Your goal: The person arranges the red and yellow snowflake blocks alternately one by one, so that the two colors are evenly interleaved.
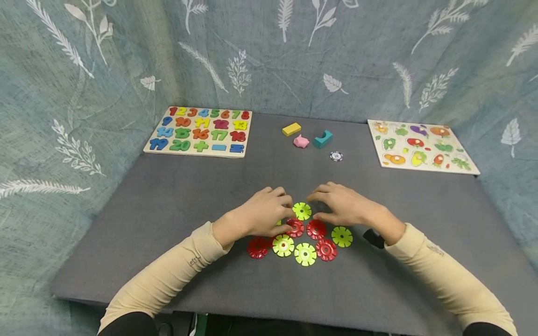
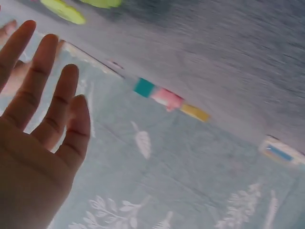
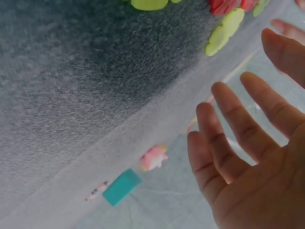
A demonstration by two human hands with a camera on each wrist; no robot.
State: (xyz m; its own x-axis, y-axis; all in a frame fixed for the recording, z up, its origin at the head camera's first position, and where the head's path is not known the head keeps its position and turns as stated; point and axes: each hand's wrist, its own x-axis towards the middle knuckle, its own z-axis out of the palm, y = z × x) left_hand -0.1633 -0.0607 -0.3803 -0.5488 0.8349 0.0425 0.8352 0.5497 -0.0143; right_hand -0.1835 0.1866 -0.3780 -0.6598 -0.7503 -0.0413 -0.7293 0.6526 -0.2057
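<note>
A loose cluster of notched flower-shaped discs, some yellow-green and some red, lies on the dark grey table. My left hand [image 1: 266,212] hovers over the cluster's left side, partly hiding a red disc [image 1: 296,227] and a yellow-green one. Its fingers [image 2: 40,71] are spread and relaxed in the left wrist view, gripping nothing. Across from it is my right hand [image 1: 344,204], nearest a yellow-green disc [image 1: 301,211] and a second red disc [image 1: 316,229]. The right fingers [image 3: 240,121] are apart and slightly bent, holding nothing. Another yellow-green disc [image 1: 342,236] lies below the right wrist.
A number puzzle board [image 1: 197,132] lies back left, a vegetable puzzle board [image 1: 422,147] back right. Between them are a yellow block [image 1: 291,129], a pink pig figure [image 1: 300,141], a teal arched block [image 1: 322,139] and a poker chip [image 1: 336,156]. A patterned curtain [image 1: 269,60] hangs behind.
</note>
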